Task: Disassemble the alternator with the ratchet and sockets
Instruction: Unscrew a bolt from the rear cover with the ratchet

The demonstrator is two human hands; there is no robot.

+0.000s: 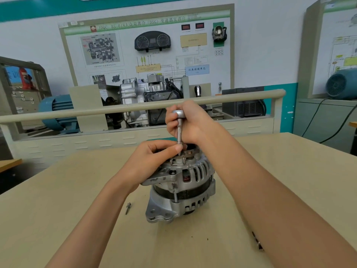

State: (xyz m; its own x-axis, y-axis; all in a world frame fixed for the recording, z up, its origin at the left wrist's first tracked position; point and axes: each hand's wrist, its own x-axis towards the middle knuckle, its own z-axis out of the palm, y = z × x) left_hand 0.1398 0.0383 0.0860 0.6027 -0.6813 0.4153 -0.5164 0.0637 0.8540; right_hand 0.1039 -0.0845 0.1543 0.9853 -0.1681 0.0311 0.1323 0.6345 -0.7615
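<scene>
A grey alternator (181, 188) stands upright on the beige table (58, 209), pulley end down. My right hand (193, 122) grips the head of a ratchet (179, 115), whose extension bar (179, 135) points straight down onto a fastener on the alternator's top. My left hand (154, 153) rests on the alternator's top left, with thumb and fingertips pinching the lower end of the bar at the socket. The socket itself is mostly hidden by my fingers.
A loose bolt (127, 208) lies on the table left of the alternator. A small dark part (257, 241) peeks out beside my right forearm. Behind the table runs a beige rail (77, 113), with a gearbox training stand (150, 97) beyond it.
</scene>
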